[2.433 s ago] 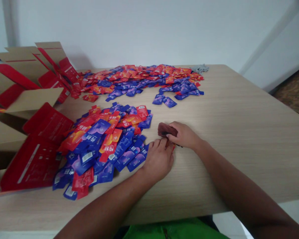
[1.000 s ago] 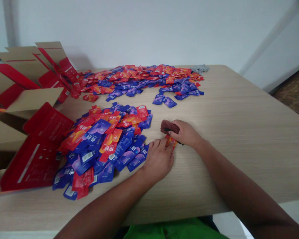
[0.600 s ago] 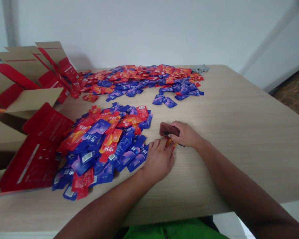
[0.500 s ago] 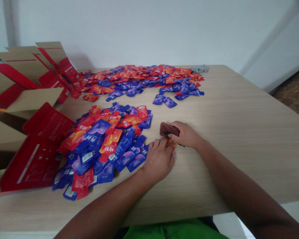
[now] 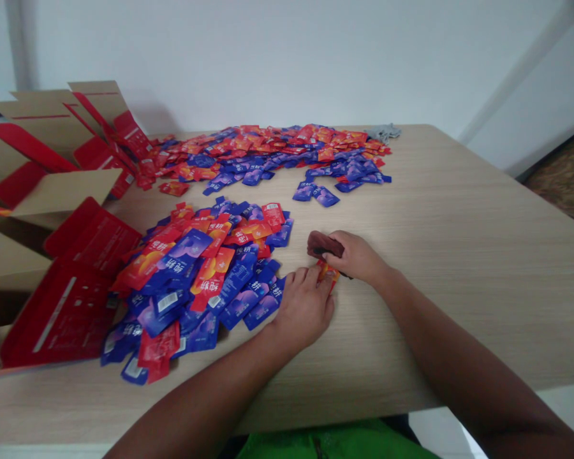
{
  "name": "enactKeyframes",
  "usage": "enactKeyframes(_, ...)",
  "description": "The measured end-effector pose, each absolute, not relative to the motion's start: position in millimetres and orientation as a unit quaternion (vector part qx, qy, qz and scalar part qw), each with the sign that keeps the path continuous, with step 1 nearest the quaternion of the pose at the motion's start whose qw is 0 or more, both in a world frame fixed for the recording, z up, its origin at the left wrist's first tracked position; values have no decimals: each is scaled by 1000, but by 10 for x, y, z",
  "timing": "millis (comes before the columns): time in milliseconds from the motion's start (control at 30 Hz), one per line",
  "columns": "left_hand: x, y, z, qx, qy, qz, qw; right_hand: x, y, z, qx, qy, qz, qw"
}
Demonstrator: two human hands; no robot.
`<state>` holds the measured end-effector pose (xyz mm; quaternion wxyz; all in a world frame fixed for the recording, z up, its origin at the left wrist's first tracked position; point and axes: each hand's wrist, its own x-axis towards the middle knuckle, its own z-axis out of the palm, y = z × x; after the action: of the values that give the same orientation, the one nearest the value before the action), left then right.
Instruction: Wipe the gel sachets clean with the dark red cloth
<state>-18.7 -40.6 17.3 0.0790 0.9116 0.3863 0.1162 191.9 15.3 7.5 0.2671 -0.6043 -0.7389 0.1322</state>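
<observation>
Single head-worn view, looking forward and down, close over a wooden table [image 5: 459, 255], wall behind

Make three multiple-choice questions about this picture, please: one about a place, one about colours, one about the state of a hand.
1. Where does the dark red cloth lie?
A. on the cardboard boxes
B. in the right hand, on the table just right of the near pile
C. on the far pile

2. Which colours do the sachets in the near pile have?
A. green and white
B. black and yellow
C. red-orange and blue-purple

3. What is the left hand doing?
A. pressing an orange sachet flat on the table
B. raised in the air, holding nothing
C. inside a box

Answers: 1 B, the right hand has its grip closed on the cloth above the bare table. 2 C, only those two colours show in the pile. 3 A, its fingertips lie on the orange sachet beside the cloth.
</observation>
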Motion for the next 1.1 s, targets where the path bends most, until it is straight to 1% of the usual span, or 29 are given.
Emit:
enactKeyframes(433, -193, -414, 174, 910, 389, 118, 82, 1940, 179, 43, -620, -730, 122, 261)
enactKeyframes(667, -191, -414, 175, 911, 388, 111, 81, 1967, 214, 37, -649, -706, 127, 253)
enactKeyframes(767, -193, -415, 176, 911, 389, 113, 79, 2016, 252, 2, -674, -683, 111, 258)
enactKeyframes(933, -204, -385, 164, 913, 380, 124, 75, 2129, 309, -67, -705, -640, 90, 291)
enactKeyframes(1100, -219, -294, 113, 912, 368, 158, 86, 2227, 338, -114, -703, -595, 129, 367)
